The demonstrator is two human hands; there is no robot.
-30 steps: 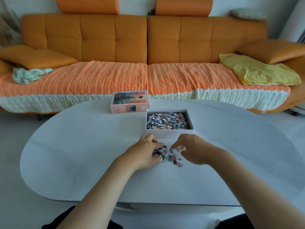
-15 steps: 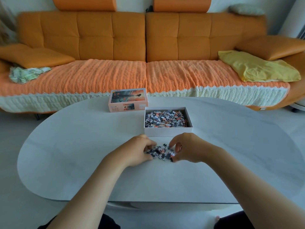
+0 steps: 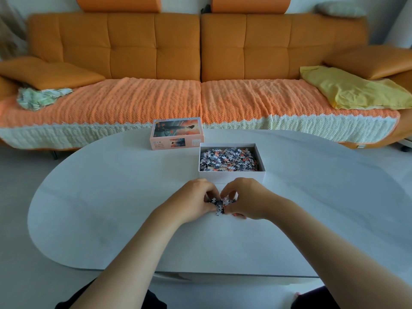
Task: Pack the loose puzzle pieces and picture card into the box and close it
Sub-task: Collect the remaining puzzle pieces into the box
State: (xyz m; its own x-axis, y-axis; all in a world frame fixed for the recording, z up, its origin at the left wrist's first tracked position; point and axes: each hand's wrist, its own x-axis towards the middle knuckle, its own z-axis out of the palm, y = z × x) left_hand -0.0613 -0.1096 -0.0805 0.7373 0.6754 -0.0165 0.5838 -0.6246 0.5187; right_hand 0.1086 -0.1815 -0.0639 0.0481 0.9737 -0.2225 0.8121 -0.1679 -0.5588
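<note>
A small heap of loose puzzle pieces (image 3: 220,205) lies on the white table (image 3: 111,197), squeezed between my two hands. My left hand (image 3: 196,200) cups the heap from the left and my right hand (image 3: 245,198) from the right, fingers curled around the pieces. Just behind them stands the open white box (image 3: 231,173), filled with several puzzle pieces. The box lid (image 3: 176,133), pink with a sunset picture, lies closed-side up behind and to the left of the box. No separate picture card can be told apart.
An orange sofa (image 3: 200,52) with a knitted orange cover runs along the far side of the table. A yellow cloth (image 3: 347,90) lies on its right end and a patterned cloth (image 3: 38,98) on its left.
Both hands have drawn closer together, pushing the scattered pieces into a tight heap between the fingers. The view has shifted slightly downward.
</note>
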